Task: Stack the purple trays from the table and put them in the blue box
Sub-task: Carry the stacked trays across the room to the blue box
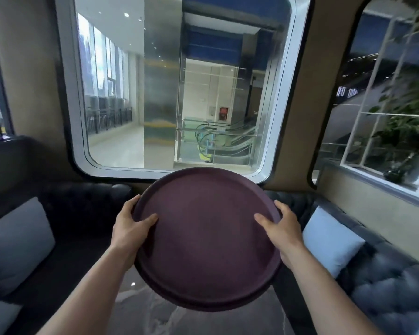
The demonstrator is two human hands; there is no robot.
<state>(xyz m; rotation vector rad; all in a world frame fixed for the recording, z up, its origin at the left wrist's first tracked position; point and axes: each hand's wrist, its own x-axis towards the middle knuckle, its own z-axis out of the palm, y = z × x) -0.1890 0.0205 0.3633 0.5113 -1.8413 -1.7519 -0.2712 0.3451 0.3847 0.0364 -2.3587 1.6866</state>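
Round purple trays [206, 240] are stacked and held up in front of me, tilted toward the camera; a second rim shows beneath the top one along the lower edge. My left hand [131, 228] grips the stack's left rim, thumb on the top face. On the right rim sits my right hand [279, 228], thumb likewise on top. The stack hangs above a glossy marbled table [143, 310]. No blue box is in view.
Dark tufted sofas [385, 281] flank the table on both sides, with a grey cushion [15, 245] at left and a pale blue cushion [329, 243] at right. A large rounded window [169, 88] fills the wall ahead. A potted plant [406, 117] stands at right.
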